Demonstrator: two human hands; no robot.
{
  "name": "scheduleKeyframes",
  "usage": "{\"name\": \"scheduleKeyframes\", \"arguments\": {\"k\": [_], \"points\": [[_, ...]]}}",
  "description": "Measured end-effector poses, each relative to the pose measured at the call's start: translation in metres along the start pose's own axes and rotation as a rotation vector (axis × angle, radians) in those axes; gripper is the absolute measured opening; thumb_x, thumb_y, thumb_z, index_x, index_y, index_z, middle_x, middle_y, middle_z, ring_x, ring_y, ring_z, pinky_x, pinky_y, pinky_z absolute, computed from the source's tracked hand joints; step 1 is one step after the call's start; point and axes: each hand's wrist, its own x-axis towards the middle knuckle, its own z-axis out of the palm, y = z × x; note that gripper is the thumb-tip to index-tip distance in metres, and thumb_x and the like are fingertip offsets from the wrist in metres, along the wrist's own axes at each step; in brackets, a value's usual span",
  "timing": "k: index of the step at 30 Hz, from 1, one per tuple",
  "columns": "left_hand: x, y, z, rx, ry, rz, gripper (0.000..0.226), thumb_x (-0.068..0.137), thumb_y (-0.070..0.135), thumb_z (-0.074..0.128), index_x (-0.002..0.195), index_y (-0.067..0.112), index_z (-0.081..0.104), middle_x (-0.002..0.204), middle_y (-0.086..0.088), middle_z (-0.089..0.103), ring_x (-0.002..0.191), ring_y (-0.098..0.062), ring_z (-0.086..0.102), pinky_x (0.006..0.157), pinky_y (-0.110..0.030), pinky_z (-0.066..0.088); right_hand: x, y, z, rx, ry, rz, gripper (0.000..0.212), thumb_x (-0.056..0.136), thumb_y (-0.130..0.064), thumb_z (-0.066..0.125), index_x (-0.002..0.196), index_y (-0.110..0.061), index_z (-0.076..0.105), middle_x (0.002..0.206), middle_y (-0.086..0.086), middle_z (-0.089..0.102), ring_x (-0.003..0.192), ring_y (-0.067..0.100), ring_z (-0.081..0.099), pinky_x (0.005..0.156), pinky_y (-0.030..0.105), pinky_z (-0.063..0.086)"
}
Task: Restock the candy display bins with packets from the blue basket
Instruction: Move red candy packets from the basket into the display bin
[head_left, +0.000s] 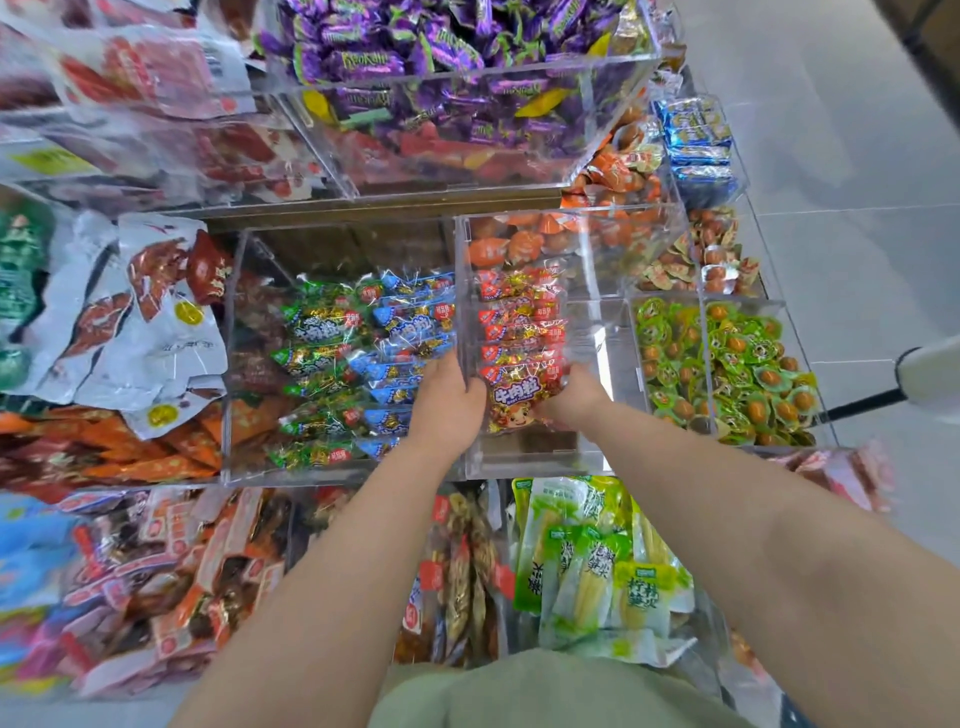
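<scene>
The left hand (451, 402) and right hand (570, 404) clamp curled fingers on a row of glossy, crinkled red packets (521, 332). The row lies along the left wall of a clear acrylic bin (535, 464).

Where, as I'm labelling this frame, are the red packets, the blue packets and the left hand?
red packets (519, 332): head view, middle of the row.
blue packets (410, 318): head view, a packet near the pile's top.
left hand (449, 400): head view, back of the hand.

both hands (451, 400) gripping red packets (519, 353), clear bin (597, 457)
</scene>
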Motion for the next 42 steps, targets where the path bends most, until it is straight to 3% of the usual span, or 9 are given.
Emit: {"name": "scheduleKeyframes", "arguments": {"k": [3,8,11,13,16,20,33,38,42], "points": [[-0.001,-0.001,0.001,0.018,0.012,0.001,0.025,0.095,0.012,0.039,0.110,-0.004,0.050,0.105,-0.024,0.052,0.093,-0.035,0.052,0.077,-0.042,0.041,0.000,0.001,0.001,-0.055,0.012,-0.018,0.073,0.062,-0.018,0.087,0.120,-0.013,0.044,0.116,0.007,0.060,0.107,0.029,0.059,0.092,0.042,0.051],[-0.004,0.001,-0.001,0.001,-0.003,0.023,0.011,0.095,0.013,0.040,0.092,0.007,0.049,0.092,-0.015,0.051,0.087,-0.030,0.050,0.073,-0.038,0.039,-0.010,-0.008,-0.005,-0.110,-0.029,-0.017,0.057,0.064,-0.014,0.086,0.095,-0.018,0.038,0.099,0.005,0.059,0.081,0.019,0.058,0.064,0.025,0.047],[-0.007,-0.001,-0.004,-0.065,0.017,0.033,0.020,0.094,0.015,0.047,0.076,0.022,0.044,0.076,0.000,0.046,0.074,-0.019,0.046,0.063,-0.030,0.037,-0.021,-0.010,-0.014,-0.071,-0.018,0.046,0.065,0.067,-0.014,0.084,0.116,-0.009,0.041,0.095,0.006,0.060,0.078,0.017,0.056,0.059,0.022,0.045],[-0.015,-0.001,-0.006,-0.139,0.061,0.013,0.005,0.094,0.020,0.053,0.096,0.022,0.057,0.085,0.002,0.053,0.078,-0.016,0.052,0.065,-0.025,0.041,-0.031,-0.009,-0.019,-0.067,0.019,0.041,0.072,0.073,-0.016,0.079,0.132,-0.005,0.038,0.110,0.010,0.060,0.090,0.021,0.057,0.067,0.023,0.046],[-0.031,-0.002,-0.009,-0.217,0.209,0.006,0.035,0.092,0.018,0.056,0.126,0.011,0.054,0.100,0.001,0.057,0.094,-0.017,0.056,0.082,-0.031,0.047,-0.055,-0.003,-0.026,0.005,0.076,-0.035,0.047,0.081,-0.017,0.069,0.124,-0.007,0.052,0.103,0.007,0.062,0.086,0.021,0.060,0.070,0.027,0.049],[-0.065,0.001,-0.002,-0.196,0.289,0.164,0.016,0.089,0.010,0.053,0.101,0.014,0.062,0.099,-0.005,0.060,0.092,-0.021,0.057,0.079,-0.029,0.043,-0.100,0.013,-0.035,0.276,0.143,-0.123,0.017,0.087,-0.012,0.062,0.104,-0.008,0.062,0.077,0.000,0.060,0.070,0.014,0.060,0.065,0.025,0.054],[-0.194,0.041,0.162,0.055,-0.449,0.376,0.015,0.088,0.009,0.055,0.097,0.010,0.067,0.085,-0.002,0.059,0.085,-0.021,0.056,0.069,-0.025,0.037,-0.258,0.211,-0.075,0.650,0.533,0.048,0.010,0.087,-0.007,0.056,0.087,-0.013,0.064,0.078,0.008,0.059,0.072,0.018,0.054,0.074,0.036,0.046],[-0.248,0.054,0.249,0.206,-0.662,0.393,0.012,0.086,0.012,0.056,0.089,0.014,0.067,0.082,-0.005,0.065,0.079,-0.020,0.057,0.060,-0.022,0.036,-0.308,0.334,-0.077,0.812,0.553,0.272,0.014,0.087,0.000,0.051,0.092,-0.011,0.058,0.068,0.004,0.054,0.058,0.012,0.050,0.045,0.016,0.039],[-0.288,0.064,0.322,0.284,-0.780,0.349,0.015,0.088,0.006,0.053,0.091,-0.001,0.067,0.095,-0.027,0.067,0.090,-0.035,0.065,0.081,-0.038,0.051,-0.352,0.424,-0.075,0.726,0.573,0.401,0.017,0.086,-0.004,0.050,0.074,-0.012,0.059,0.068,0.010,0.057,0.061,0.022,0.052,0.057,0.027,0.041]]}}
